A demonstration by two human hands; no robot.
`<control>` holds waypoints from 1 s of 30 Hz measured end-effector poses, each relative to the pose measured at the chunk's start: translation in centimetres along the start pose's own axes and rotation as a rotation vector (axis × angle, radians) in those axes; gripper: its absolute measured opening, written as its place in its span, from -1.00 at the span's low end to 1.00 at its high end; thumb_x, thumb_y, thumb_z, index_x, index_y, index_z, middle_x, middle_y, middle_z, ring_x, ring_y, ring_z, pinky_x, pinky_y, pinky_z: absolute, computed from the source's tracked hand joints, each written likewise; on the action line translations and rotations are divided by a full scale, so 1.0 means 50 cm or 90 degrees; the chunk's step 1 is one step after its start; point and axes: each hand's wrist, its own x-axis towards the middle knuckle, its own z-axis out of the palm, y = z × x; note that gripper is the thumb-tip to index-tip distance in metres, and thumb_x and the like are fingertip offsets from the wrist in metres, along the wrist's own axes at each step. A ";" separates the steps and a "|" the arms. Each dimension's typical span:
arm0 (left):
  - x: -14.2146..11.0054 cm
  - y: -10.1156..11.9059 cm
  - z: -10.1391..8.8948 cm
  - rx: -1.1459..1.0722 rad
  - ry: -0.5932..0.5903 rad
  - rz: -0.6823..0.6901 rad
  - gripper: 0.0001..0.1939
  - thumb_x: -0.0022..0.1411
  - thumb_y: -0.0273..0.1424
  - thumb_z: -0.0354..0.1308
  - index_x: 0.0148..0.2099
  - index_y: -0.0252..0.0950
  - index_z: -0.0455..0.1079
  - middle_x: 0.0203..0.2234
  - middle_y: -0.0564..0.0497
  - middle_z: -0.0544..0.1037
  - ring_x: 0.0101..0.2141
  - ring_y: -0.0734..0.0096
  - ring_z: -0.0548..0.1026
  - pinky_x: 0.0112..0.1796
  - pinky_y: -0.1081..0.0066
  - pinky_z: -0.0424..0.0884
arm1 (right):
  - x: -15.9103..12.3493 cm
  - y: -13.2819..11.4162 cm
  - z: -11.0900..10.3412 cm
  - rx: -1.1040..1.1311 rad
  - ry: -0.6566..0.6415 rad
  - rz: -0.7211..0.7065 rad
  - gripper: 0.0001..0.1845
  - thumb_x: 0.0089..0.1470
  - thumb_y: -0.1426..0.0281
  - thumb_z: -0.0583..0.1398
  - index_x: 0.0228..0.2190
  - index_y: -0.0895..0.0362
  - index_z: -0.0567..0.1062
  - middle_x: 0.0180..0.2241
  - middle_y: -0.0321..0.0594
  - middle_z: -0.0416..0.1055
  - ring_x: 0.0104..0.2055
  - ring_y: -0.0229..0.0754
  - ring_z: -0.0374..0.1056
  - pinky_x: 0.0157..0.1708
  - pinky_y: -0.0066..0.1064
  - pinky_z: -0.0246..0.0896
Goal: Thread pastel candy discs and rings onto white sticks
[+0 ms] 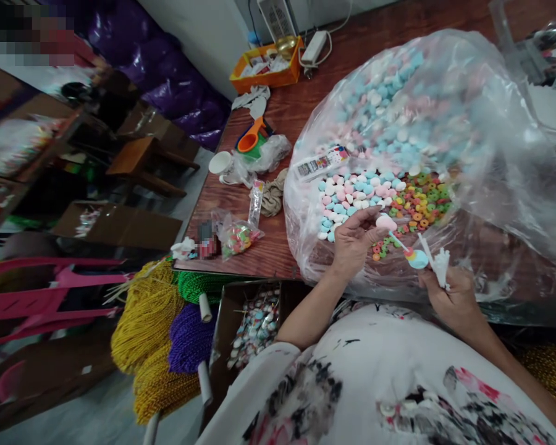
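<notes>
My left hand (356, 242) pinches a pale pink, rounded candy-like piece (386, 223) at the upper end of a thin white stick (398, 241). Lower on that stick sit small red and yellow rings and a light blue rounded piece (417, 259). My right hand (448, 292) is closed near this blue piece and grips a bunch of white sticks (441, 267) pointing upward. Beyond my hands, pink, blue and white rounded pieces (352, 196) lie beside green, yellow and red rings (421, 201) on the clear plastic bag.
The big clear bag (486, 93) bulges with more pastel pieces. An orange scoop (249, 142), a white cup (219, 163) and a small bag of rings (238, 238) are left on the table. Below the edge stand a carton of decorated sticks (258, 324) and yellow cord bundles (144, 315).
</notes>
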 end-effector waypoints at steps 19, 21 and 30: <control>-0.013 -0.015 -0.015 0.191 -0.017 0.243 -0.74 0.17 -0.16 0.41 -0.12 -0.14 0.63 -0.22 -0.01 0.65 -0.16 0.39 0.60 -0.12 0.35 0.55 | -0.010 0.001 0.001 0.006 0.009 0.014 -0.70 0.19 0.35 0.16 -0.58 0.08 0.42 -0.69 -0.39 0.26 -0.68 -0.34 0.12 -0.60 -0.49 0.11; -0.015 -0.008 -0.014 0.246 -0.022 0.311 -0.79 0.21 -0.25 0.39 -0.11 -0.16 0.61 -0.22 -0.02 0.67 -0.18 0.40 0.61 -0.14 0.37 0.56 | -0.012 0.004 0.003 0.007 0.013 0.015 -0.70 0.18 0.38 0.16 -0.59 0.08 0.39 -0.67 -0.39 0.29 -0.66 -0.34 0.16 -0.60 -0.50 0.11; -0.019 -0.007 -0.030 0.468 -0.111 0.527 -0.76 0.31 -0.53 0.23 -0.02 -0.18 0.56 -0.15 -0.12 0.68 -0.11 0.29 0.65 -0.10 0.25 0.60 | -0.029 0.009 0.016 0.011 -0.001 -0.020 -0.76 0.12 0.55 0.14 -0.55 0.08 0.37 -0.66 -0.43 0.27 -0.65 -0.35 0.18 -0.59 -0.51 0.07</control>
